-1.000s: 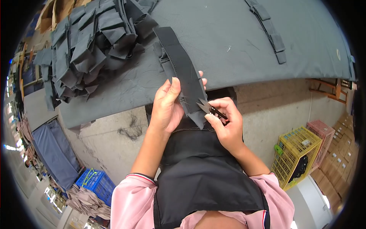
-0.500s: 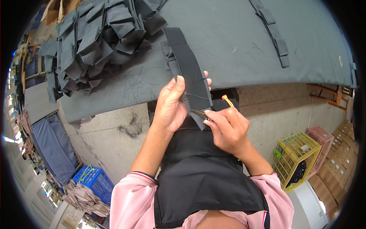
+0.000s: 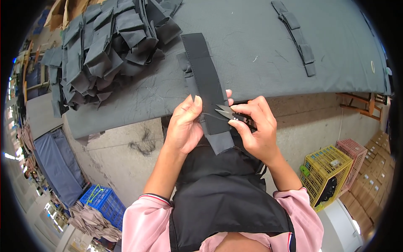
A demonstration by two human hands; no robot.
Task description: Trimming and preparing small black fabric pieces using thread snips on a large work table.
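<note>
My left hand grips a long dark grey fabric strip by its left edge, thumb on top and fingertips showing past its right edge. The strip has a stitched edge, and smaller folded pieces stick out along its left side. In my right hand is a pair of thread snips, held between thumb and fingers. Their two pointed blades are apart and lie over the strip, close to a loose thread that runs across it. The strip's lower end hangs over my black apron.
A heap of similar grey fabric pieces lies at the left of the grey-covered table. Another strip lies at the right among thread scraps. Yellow and blue crates stand on the floor, with cartons beyond.
My right hand with the snips has moved up from the strip's lower end, and the blades now point left over it. The strip has shifted slightly toward me.
</note>
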